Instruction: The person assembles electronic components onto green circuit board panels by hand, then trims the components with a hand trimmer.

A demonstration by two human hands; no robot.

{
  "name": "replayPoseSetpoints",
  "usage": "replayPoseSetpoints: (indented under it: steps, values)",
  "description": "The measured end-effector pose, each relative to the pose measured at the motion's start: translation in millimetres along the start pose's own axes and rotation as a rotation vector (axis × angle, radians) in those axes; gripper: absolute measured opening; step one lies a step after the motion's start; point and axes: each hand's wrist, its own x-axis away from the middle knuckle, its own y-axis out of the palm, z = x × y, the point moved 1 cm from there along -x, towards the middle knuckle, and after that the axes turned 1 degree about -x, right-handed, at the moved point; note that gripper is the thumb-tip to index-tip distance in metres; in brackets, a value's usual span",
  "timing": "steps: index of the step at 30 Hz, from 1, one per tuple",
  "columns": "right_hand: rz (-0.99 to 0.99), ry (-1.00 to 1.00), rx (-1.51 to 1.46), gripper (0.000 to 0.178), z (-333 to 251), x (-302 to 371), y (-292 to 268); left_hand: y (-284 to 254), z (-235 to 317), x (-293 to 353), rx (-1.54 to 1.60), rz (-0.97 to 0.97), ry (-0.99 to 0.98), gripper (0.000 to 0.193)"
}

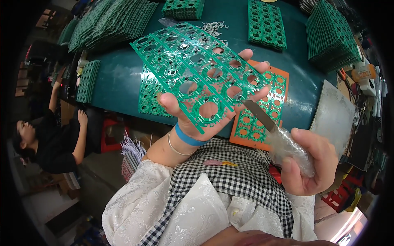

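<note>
Apparently midway, one board (196,73) sits in the left hand (217,128), gripped by outspread thumb and fingers above the near table (119,90), the right hand (320,164) clasps a knife (266,120) at its near right edge, and whether the far-left stack (111,24) or far-right stack (330,37) is done is unclear.

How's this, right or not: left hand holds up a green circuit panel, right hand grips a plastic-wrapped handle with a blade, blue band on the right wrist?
Not quite: the head view shows the blue band on the left wrist. The left hand holds up the green circuit panel, and the right hand grips the plastic-wrapped handle with the blade.
</note>
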Motion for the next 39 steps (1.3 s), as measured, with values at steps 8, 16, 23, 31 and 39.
replayPoseSetpoints:
  steps: [8, 16, 23, 31, 39]
  values:
    - [0.028, 0.013, 0.005, 0.036, 1.2, 4.3, 1.6, 0.6, 0.1, 1.1, 0.002, -0.003, 0.006, 0.136]
    - [0.027, 0.03, -0.014, 0.035, 1.4, 3.8, 2.3, -2.6, 1.4, 0.6, -0.007, -0.052, 0.051, 0.126]
    - [0.005, 0.04, 0.045, 0.036, -4.1, 7.9, 2.8, -7.3, -6.0, 1.9, -0.089, -0.027, 0.134, 0.113]
    - [-0.078, 0.077, -0.026, 0.03, 3.9, 2.8, -3.2, -6.3, -3.6, 7.0, -0.136, -0.011, 0.108, 0.12]
    - [-0.114, 0.38, -0.142, 0.038, -1.7, 5.3, -33.2, -17.4, -3.1, -6.1, -0.047, -0.198, 0.058, 0.124]
